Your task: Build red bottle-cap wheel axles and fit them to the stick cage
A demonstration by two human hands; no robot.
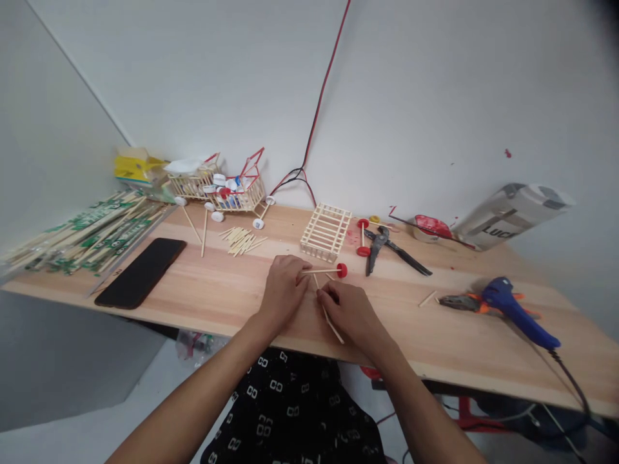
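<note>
My left hand [284, 287] rests on the wooden table [217, 287], its fingers pinched on the end of a thin wooden stick with a red cap wheel [341, 270] at its far end. My right hand [349, 312] lies just right of it, fingers curled round another wooden stick [333, 327] that runs back toward me. Both hands almost touch. Just beyond them stands a small open cage of sticks [325, 231].
A black phone [141, 272] and packs of chopsticks [91, 235] lie at the left. Stick carts [220, 187] and loose sticks [242, 240] sit at the back. Black pliers [382, 248], a red axle [362, 237], a blue glue gun [517, 311] and a red-stained bowl [430, 227] are on the right.
</note>
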